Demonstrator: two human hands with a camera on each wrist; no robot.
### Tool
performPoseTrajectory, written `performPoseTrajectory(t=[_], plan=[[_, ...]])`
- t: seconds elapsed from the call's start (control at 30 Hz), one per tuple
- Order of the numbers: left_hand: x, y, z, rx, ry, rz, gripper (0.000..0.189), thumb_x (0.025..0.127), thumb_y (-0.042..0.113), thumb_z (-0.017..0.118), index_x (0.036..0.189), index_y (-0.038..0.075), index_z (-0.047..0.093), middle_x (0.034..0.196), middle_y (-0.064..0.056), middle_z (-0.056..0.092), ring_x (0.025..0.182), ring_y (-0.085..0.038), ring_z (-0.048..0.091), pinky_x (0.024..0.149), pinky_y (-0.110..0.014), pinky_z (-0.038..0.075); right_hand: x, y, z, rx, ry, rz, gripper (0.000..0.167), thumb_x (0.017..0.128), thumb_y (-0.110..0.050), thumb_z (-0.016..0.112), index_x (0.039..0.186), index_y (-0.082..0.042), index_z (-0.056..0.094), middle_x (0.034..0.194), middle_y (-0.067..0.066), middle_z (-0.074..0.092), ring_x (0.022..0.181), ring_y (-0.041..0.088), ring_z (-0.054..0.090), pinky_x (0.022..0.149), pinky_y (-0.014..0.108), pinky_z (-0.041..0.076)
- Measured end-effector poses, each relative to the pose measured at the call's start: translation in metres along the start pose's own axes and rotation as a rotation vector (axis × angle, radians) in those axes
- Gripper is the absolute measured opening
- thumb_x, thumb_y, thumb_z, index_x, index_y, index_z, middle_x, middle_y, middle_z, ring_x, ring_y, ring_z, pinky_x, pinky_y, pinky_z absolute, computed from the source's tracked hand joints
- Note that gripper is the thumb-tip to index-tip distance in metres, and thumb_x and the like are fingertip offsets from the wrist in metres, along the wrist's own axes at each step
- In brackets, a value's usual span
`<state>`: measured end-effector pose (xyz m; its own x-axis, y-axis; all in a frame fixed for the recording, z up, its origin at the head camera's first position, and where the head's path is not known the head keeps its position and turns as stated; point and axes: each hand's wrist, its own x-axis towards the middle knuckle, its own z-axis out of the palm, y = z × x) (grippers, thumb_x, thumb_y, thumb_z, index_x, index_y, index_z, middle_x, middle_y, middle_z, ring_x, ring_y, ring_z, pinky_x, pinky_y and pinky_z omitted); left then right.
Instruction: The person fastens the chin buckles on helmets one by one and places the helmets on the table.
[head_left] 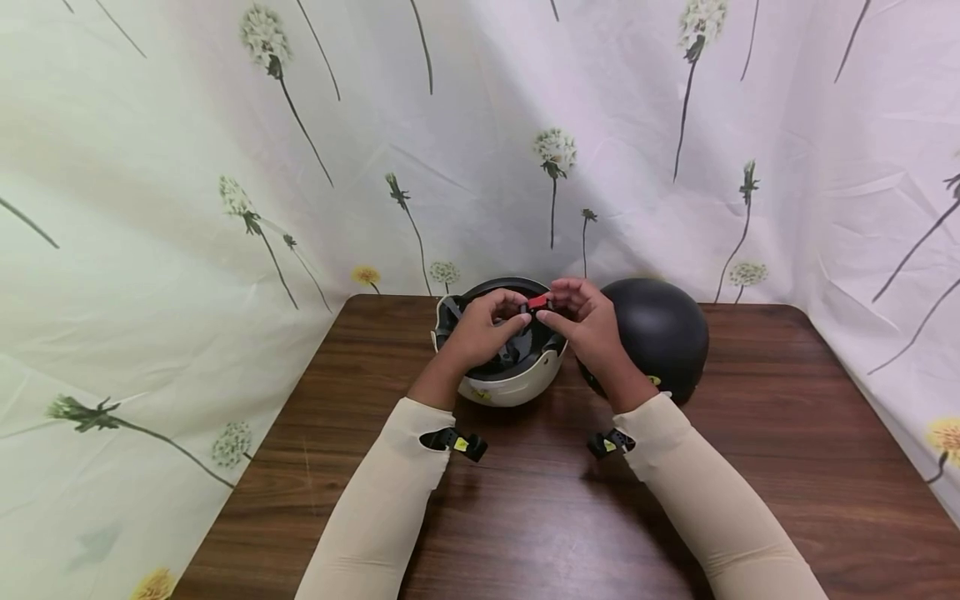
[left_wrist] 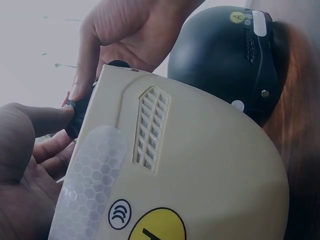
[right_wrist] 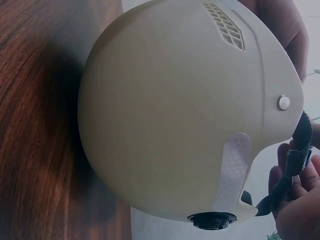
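A: Where is the red-and-black buckle [head_left: 538,302]?

B: Above the far part of the cream helmet [head_left: 517,389], between the two hands. The left hand [head_left: 480,329] pinches its left side, the right hand [head_left: 590,327] its right, with thumbs and fingertips. Whether it is fastened, one cannot tell.

A: And the helmet?

B: It sits crown down near the far edge of the desk [head_left: 795,467], opening upward. A black strap [right_wrist: 273,200] runs from its rim toward the fingers.

A: Is there room around it?

B: On the right, little: the black helmet [head_left: 656,333] sits close beside it, dome up; the right hand partly covers the gap. Dandelion-printed cloth [head_left: 480,150] hangs just past the far edge. Leftward, wood stretches to the slanting left edge; nearer, it spreads between the two sleeves [head_left: 382,508].
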<state>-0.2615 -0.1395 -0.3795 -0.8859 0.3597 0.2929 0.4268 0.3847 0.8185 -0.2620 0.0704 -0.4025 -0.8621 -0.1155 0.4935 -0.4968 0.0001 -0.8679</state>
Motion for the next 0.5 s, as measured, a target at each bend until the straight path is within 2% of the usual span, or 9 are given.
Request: performPoseTrajectory(t=[0.13,0.23,0.33,0.4,0.5], plan=[[-0.001,0.0,-0.001,-0.009,0.017,0.007,0.035,0.103,0.017,0.069,0.135,0.004,0.061,0.13,-0.017,0.065,0.121,-0.032,0.063,0.107,-0.057,0.048,0.001,0.0,0.0,-0.013,-0.037,-0.028,0.046,0.093,0.001,0.077,0.136,0.005,0.059,0.129,0.023,0.069,0.119,0.036,0.064,0.104,0.05,0.049],[-0.002,-0.001,-0.004,-0.014,0.04,0.015,0.038,0.102,0.014,0.07,0.138,0.005,0.06,0.135,-0.02,0.062,0.127,-0.035,0.06,0.111,-0.06,0.044,0.002,0.001,0.0,-0.04,-0.041,-0.043,0.048,0.094,-0.002,0.078,0.138,0.004,0.06,0.134,0.02,0.067,0.128,0.037,0.06,0.109,0.062,0.042],[-0.003,0.0,-0.006,-0.019,0.056,0.026,0.037,0.102,0.014,0.07,0.137,0.006,0.06,0.136,-0.022,0.061,0.127,-0.036,0.059,0.111,-0.06,0.044,0.001,0.001,-0.002,-0.051,-0.029,-0.038,0.044,0.095,-0.005,0.079,0.136,0.0,0.063,0.134,0.017,0.068,0.127,0.03,0.063,0.104,0.057,0.048],[-0.004,0.0,-0.008,-0.022,0.063,0.035,0.037,0.102,0.014,0.07,0.137,0.005,0.06,0.136,-0.022,0.061,0.127,-0.036,0.059,0.111,-0.061,0.044,0.001,0.002,-0.003,-0.049,-0.022,-0.033,0.041,0.095,-0.007,0.079,0.133,-0.003,0.066,0.133,0.016,0.068,0.124,0.026,0.066,0.098,0.046,0.054],[-0.006,0.001,-0.012,-0.041,0.072,0.045,0.038,0.102,0.013,0.07,0.137,0.004,0.06,0.135,-0.021,0.061,0.128,-0.04,0.058,0.112,-0.063,0.042,-0.001,0.004,-0.003,-0.057,-0.012,-0.028,0.038,0.095,-0.008,0.079,0.131,-0.004,0.068,0.133,0.016,0.068,0.119,0.021,0.067,0.089,0.031,0.055]])
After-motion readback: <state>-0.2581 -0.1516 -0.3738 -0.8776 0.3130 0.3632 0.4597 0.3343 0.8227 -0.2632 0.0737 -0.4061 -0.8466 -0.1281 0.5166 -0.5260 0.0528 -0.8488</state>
